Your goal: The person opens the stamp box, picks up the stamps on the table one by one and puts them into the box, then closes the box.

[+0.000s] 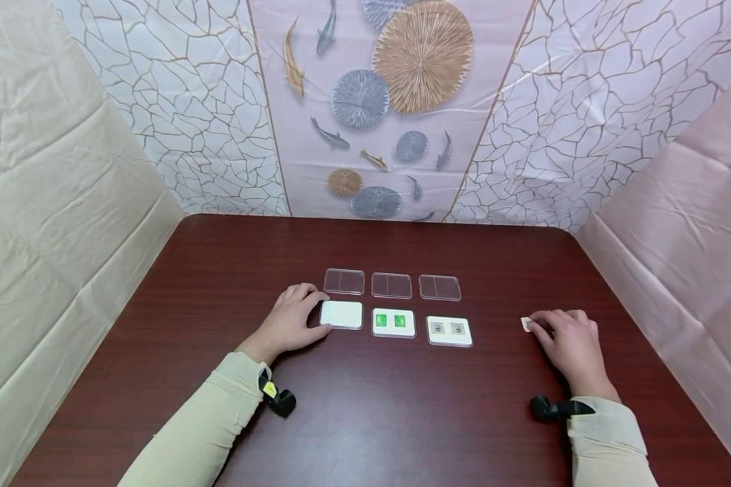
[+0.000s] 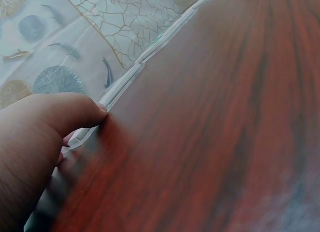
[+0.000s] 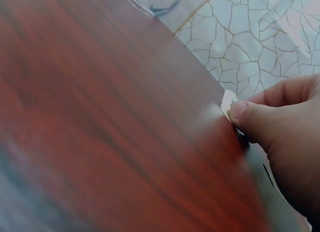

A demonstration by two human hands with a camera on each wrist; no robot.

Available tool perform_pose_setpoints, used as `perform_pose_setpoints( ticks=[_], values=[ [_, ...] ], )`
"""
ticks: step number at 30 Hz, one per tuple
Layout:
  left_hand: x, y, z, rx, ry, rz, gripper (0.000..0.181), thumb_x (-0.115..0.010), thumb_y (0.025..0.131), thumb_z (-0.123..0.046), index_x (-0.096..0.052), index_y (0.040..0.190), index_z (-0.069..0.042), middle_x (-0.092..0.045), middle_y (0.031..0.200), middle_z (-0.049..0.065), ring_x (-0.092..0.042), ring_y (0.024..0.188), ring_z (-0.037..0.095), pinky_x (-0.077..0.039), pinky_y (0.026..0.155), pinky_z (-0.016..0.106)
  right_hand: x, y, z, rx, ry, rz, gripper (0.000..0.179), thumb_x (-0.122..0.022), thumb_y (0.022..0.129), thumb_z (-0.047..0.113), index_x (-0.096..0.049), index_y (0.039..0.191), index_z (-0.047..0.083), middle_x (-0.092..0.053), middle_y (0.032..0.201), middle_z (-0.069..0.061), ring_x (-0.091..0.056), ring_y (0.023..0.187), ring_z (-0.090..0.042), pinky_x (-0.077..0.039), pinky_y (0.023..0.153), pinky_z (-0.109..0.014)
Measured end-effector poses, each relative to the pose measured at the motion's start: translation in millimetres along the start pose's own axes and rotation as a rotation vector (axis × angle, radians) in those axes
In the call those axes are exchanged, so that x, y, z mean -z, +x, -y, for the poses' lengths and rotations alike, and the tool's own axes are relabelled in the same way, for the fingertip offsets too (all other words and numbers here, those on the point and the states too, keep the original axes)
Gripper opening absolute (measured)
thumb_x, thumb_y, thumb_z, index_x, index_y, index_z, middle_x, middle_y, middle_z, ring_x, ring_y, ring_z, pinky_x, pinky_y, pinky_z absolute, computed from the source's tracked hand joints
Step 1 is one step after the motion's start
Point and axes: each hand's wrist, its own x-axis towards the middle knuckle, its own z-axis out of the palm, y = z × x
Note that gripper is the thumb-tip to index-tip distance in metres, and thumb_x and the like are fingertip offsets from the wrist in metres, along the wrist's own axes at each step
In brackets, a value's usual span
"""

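In the head view my left hand (image 1: 289, 321) holds a flat case with a plain white face (image 1: 341, 315) by its left end, thumb at the near corner and a finger at the far one. The left wrist view shows the thumb (image 2: 82, 111) against the edge of this thin, clear-sided case. To its right lie a case with two green squares (image 1: 393, 323) and another with two greyish printed squares (image 1: 449, 331). My right hand (image 1: 569, 341), well off to the right, pinches a small pale paper piece (image 3: 228, 102) between thumb and finger; its face is mostly hidden.
Behind the white-faced cases, three clear lids (image 1: 344, 281) lie in a row on the dark red-brown table (image 1: 402, 419). A patterned cloth (image 1: 371, 135) hangs at the table's far edge. Plain pale cloth (image 1: 49, 203) lines both sides.
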Motion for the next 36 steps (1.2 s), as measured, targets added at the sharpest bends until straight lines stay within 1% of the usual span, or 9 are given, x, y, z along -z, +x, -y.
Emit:
perform_pose_setpoints(
  ticks=[5, 8, 11, 14, 18, 20, 23, 29, 36],
  values=[
    [-0.1, -0.2, -0.6, 0.001, 0.005, 0.004, 0.056, -0.075, 0.082, -0.041, -0.063, 0.129, -0.013, -0.054, 0.127, 0.010, -0.045, 0.124, 0.035, -0.034, 0.108, 0.056, -8, 1.7, 10, -0.060, 0.111, -0.029, 0.024, -0.078, 0.085, 0.005, -0.070, 0.107, 0.005, -0.071, 0.087, -0.015, -0.052, 0.092, -0.038, -0.032, 0.082, -0.056],
    [0.6, -0.1, -0.6, 0.002, 0.006, 0.010, 0.056, -0.074, 0.083, -0.042, -0.063, 0.130, -0.013, -0.054, 0.127, 0.010, -0.045, 0.124, 0.035, -0.033, 0.109, 0.056, -14, 4.9, 21, -0.117, 0.183, -0.076, 0.027, -0.077, 0.086, 0.004, -0.070, 0.111, 0.003, -0.071, 0.089, -0.017, -0.052, 0.092, -0.037, -0.034, 0.083, -0.055],
    [0.9, 0.3, -0.4, 0.004, 0.007, 0.011, 0.056, -0.075, 0.083, -0.042, -0.063, 0.130, -0.013, -0.054, 0.127, 0.010, -0.045, 0.124, 0.035, -0.033, 0.109, 0.056, -21, 10.4, 35, -0.157, 0.249, -0.161, 0.021, -0.076, 0.087, 0.006, -0.073, 0.107, 0.005, -0.071, 0.089, -0.017, -0.054, 0.091, -0.034, -0.036, 0.081, -0.050],
    [0.8, 0.6, -0.4, 0.006, 0.005, 0.012, 0.056, -0.075, 0.083, -0.041, -0.063, 0.130, -0.013, -0.054, 0.128, 0.010, -0.045, 0.124, 0.035, -0.033, 0.109, 0.056, -29, 18.0, 52, -0.164, 0.304, -0.257, 0.016, -0.076, 0.087, 0.006, -0.075, 0.103, 0.006, -0.072, 0.091, -0.016, -0.056, 0.091, -0.033, -0.036, 0.079, -0.047],
    [0.5, 0.7, -1.1, 0.011, 0.000, 0.016, 0.056, -0.074, 0.083, -0.042, -0.063, 0.130, -0.014, -0.053, 0.128, 0.011, -0.044, 0.125, 0.035, -0.032, 0.110, 0.056, -38, 26.9, 79, -0.108, 0.364, -0.346, 0.013, -0.078, 0.085, 0.005, -0.076, 0.098, 0.005, -0.073, 0.089, -0.017, -0.056, 0.088, -0.034, -0.036, 0.078, -0.047],
    [0.7, 0.4, -1.6, 0.013, -0.001, 0.016, 0.056, -0.074, 0.083, -0.042, -0.063, 0.130, -0.014, -0.053, 0.129, 0.011, -0.044, 0.125, 0.035, -0.032, 0.109, 0.056, -44, 30.5, 93, -0.067, 0.386, -0.375, 0.015, -0.079, 0.083, 0.004, -0.076, 0.098, 0.004, -0.073, 0.086, -0.016, -0.057, 0.085, -0.033, -0.035, 0.076, -0.046],
    [1.1, -0.1, -2.4, 0.018, -0.001, 0.017, 0.056, -0.074, 0.083, -0.042, -0.063, 0.131, -0.014, -0.053, 0.129, 0.011, -0.044, 0.126, 0.036, -0.032, 0.109, 0.057, -53, 35.0, 115, -0.010, 0.409, -0.390, 0.015, -0.080, 0.082, 0.003, -0.076, 0.096, 0.004, -0.072, 0.082, -0.013, -0.056, 0.081, -0.031, -0.035, 0.075, -0.044],
    [0.9, -0.8, -2.4, 0.024, -0.003, 0.022, 0.057, -0.075, 0.083, -0.041, -0.062, 0.131, -0.014, -0.053, 0.130, 0.011, -0.044, 0.126, 0.036, -0.032, 0.110, 0.056, -68, 41.3, 156, 0.090, 0.464, -0.366, 0.012, -0.079, 0.083, 0.004, -0.076, 0.094, 0.006, -0.072, 0.081, -0.010, -0.057, 0.080, -0.029, -0.035, 0.076, -0.044],
    [0.3, -0.6, -1.5, 0.019, -0.003, 0.020, 0.057, -0.074, 0.083, -0.042, -0.062, 0.131, -0.014, -0.053, 0.130, 0.011, -0.044, 0.127, 0.036, -0.032, 0.110, 0.056, -83, 44.5, 196, 0.139, 0.514, -0.331, 0.013, -0.080, 0.082, 0.005, -0.076, 0.094, 0.007, -0.072, 0.079, -0.006, -0.057, 0.079, -0.025, -0.036, 0.080, -0.044]
  ],
)
